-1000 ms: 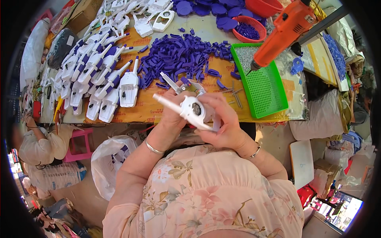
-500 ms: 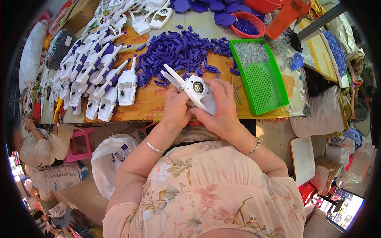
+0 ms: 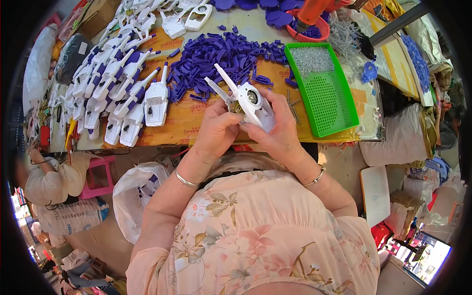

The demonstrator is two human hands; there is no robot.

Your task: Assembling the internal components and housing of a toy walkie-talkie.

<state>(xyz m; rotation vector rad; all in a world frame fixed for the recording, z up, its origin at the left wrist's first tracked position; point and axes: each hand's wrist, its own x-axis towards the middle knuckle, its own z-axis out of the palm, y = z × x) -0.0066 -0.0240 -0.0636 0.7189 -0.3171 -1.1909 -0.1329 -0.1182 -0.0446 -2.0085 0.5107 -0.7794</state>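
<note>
Cluttered wooden bench is carrying purple clips at twelve o'clock, while the left hand and right hand are both gripping a white shell, seemingly light, stiff plastic, best held by its body.

The white toy shell looks like smooth, glossy plastic. Behind it, purple pieces — matt plastic — lie on a wooden table.

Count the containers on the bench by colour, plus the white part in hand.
Green mesh tray: 1
Red bowl: 1
White plastic shell, held by left hand and right hand: 1
Total: 3
</note>
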